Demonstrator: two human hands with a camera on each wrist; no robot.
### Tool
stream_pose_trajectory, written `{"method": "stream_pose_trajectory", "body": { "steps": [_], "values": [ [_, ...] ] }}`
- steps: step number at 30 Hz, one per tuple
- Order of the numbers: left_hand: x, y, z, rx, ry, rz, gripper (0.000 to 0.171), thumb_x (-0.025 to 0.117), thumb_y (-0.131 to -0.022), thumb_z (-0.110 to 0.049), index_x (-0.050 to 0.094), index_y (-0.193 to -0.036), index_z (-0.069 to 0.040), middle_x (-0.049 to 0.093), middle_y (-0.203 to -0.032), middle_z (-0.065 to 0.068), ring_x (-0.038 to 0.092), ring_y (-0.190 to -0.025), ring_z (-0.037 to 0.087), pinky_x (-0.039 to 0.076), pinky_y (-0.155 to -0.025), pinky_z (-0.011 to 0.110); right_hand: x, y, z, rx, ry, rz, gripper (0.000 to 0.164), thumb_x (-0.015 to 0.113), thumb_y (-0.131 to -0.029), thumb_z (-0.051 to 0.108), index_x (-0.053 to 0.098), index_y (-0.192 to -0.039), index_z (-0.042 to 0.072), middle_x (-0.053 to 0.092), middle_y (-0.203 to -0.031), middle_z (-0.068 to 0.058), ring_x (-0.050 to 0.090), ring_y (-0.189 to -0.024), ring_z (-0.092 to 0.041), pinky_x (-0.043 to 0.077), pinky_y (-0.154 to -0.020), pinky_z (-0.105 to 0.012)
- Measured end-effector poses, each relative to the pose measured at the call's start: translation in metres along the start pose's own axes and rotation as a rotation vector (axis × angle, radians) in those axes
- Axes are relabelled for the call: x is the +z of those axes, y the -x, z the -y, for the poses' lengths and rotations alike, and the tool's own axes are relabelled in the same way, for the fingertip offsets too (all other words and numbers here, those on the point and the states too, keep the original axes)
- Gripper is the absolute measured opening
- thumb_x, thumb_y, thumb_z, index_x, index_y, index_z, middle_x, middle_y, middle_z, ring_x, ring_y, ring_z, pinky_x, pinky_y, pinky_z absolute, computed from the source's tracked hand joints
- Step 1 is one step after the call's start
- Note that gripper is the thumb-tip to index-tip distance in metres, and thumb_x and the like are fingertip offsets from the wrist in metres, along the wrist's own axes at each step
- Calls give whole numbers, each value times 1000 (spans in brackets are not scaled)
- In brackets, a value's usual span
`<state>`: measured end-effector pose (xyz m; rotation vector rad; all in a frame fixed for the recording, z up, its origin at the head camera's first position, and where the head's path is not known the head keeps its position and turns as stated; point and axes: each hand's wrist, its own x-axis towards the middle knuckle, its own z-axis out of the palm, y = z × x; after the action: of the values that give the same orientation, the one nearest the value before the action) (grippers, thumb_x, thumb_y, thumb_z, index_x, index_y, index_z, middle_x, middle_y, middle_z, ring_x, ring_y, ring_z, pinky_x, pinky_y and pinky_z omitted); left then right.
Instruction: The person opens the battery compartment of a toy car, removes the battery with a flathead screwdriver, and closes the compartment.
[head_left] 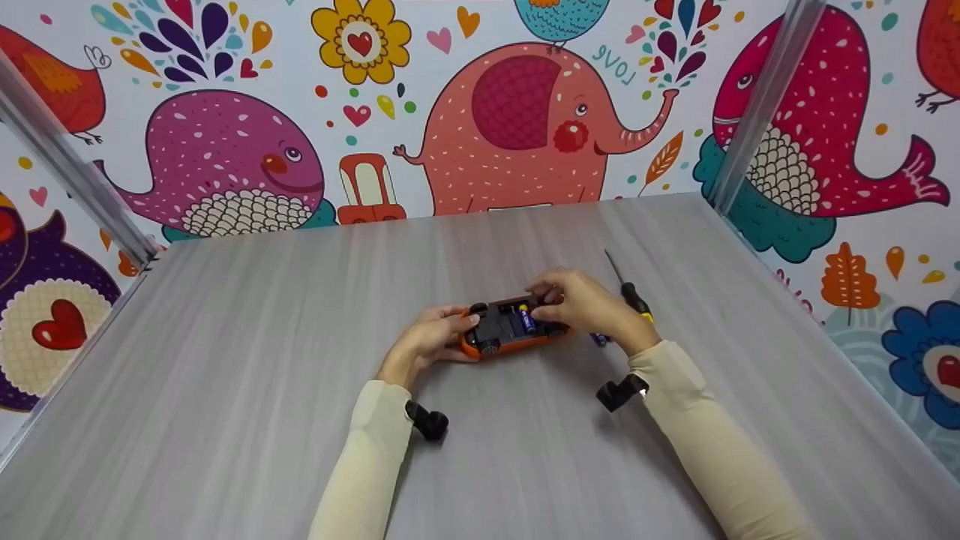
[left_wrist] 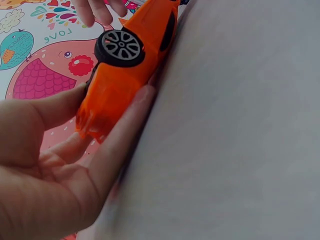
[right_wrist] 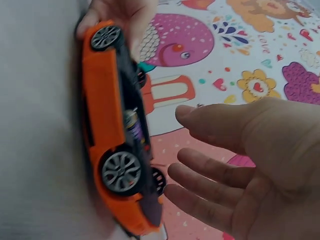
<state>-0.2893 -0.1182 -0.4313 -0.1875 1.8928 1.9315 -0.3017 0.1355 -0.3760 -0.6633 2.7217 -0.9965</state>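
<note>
An orange toy car (head_left: 517, 343) lies upside down on the table, its black underside and open battery compartment facing up. One purple battery (head_left: 527, 320) sits in the compartment and shows in the right wrist view too (right_wrist: 136, 129). My left hand (head_left: 427, 337) grips one end of the car, thumb on the underside and fingers beneath the orange body, as the left wrist view shows. Over the other end hovers my right hand (head_left: 581, 304). In the right wrist view, its thumb and relaxed fingers (right_wrist: 215, 180) are spread apart with nothing between them, beside the car's wheels.
A screwdriver (head_left: 632, 294) with a black and yellow handle lies beyond my right wrist. Partly hidden under that wrist is a small dark blue object (head_left: 599, 340), likely another battery. Patterned panels (head_left: 517, 135) stand along the back and sides of the grey table (head_left: 262, 360).
</note>
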Motion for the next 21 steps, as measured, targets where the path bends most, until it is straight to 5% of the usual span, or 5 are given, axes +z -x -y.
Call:
{"method": "stream_pose_trajectory", "body": {
  "steps": [13,21],
  "values": [
    [-2,0,1,2,13,4,50,63,-99,-16,48,-145,-4,62,-134,21,70,-100,24,61,-79,46,10,-4,-6,-72,99,29,44,82,-84,21,69,-125,8,63,-123,-13,59,-113,-29,50,-100,-48],
    [-1,0,0,6,2,9,50,61,-100,-15,46,-146,-3,60,-137,23,69,-102,25,61,-81,47,16,-3,-3,-25,178,34,45,81,-85,29,70,-125,10,58,-132,-11,53,-122,-30,45,-108,-50]
  ]
}}
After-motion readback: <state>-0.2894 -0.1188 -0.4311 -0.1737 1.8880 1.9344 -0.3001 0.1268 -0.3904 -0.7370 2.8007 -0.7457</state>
